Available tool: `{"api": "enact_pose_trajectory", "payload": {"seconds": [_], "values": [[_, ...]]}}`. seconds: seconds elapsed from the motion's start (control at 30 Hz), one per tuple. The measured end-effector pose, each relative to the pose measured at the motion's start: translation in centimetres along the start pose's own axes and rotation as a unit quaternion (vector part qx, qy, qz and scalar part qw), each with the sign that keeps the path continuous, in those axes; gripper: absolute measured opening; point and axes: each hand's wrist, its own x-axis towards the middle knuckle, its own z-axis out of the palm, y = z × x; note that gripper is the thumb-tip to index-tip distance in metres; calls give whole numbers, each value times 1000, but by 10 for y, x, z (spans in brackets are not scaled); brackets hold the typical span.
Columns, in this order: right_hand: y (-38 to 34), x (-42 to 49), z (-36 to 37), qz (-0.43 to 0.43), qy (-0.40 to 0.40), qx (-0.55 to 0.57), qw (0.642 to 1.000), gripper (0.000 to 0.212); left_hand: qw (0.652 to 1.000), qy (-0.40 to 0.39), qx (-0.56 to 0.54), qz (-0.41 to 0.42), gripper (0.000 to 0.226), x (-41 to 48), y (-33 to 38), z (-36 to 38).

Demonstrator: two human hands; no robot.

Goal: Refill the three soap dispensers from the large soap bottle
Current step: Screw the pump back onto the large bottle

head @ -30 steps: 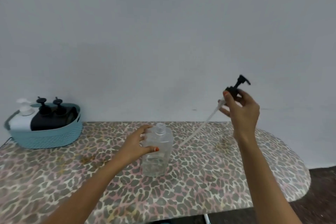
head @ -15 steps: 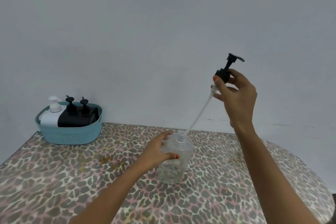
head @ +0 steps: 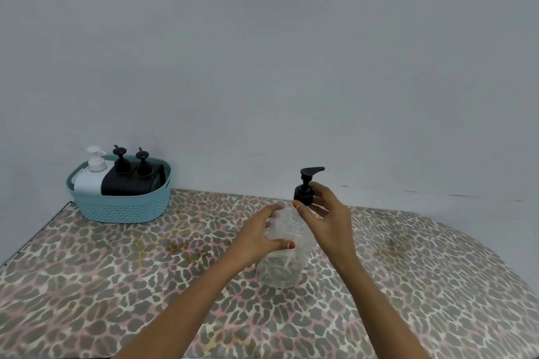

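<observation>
A clear plastic bottle (head: 281,267) stands upright on the leopard-print table (head: 116,277). My left hand (head: 258,237) grips its upper body from the left. My right hand (head: 323,221) pinches the collar of a black pump head (head: 306,188) that sits at the bottle's neck, its tube down inside the bottle. At the back left a white dispenser (head: 90,176) and two black dispensers (head: 131,179) stand in a teal basket (head: 122,208).
A plain grey wall rises right behind the table. The table's rounded right end curves away at the right, and its left edge runs along the wall corner.
My right hand has lowered the pump, sliding its tube down into the bottle until the pump head sits at the neck. My left hand kept hold of the bottle.
</observation>
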Motion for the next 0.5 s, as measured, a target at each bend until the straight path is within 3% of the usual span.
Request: {"api": "enact_pose_trajectory", "payload": {"seconds": [0.5], "values": [[16, -10, 19, 56, 25, 13, 998, 42, 1000, 9, 0, -3, 77, -5, 2, 1]]}}
